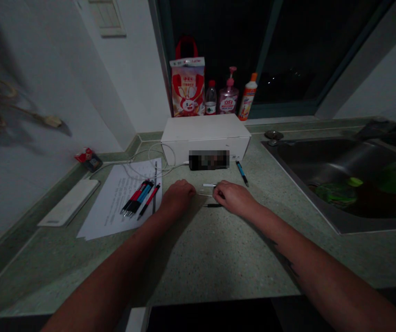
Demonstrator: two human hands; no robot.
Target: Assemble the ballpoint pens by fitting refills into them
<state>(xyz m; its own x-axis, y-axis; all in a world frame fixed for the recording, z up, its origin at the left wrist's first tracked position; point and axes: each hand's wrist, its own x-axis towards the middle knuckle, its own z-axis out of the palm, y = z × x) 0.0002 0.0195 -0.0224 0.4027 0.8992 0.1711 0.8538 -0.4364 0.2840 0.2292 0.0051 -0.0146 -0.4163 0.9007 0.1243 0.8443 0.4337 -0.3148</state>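
My left hand is low over the counter with its fingers curled closed. Whatever it may pinch is too small to make out. Facing it, my right hand has thumb and fingers pressed together at the end of a thin pale rod, which looks like a pen refill and points toward my left fingertips. Just behind it lies a short white tube. A black pen part lies nearer me, its right end partly under my right hand. Beyond that hand rests a blue and black pen.
Several red, blue and black pens lie on printed sheets at left, beside a white flat device with a cable. A dark phone leans on a white box. The metal sink is at right.
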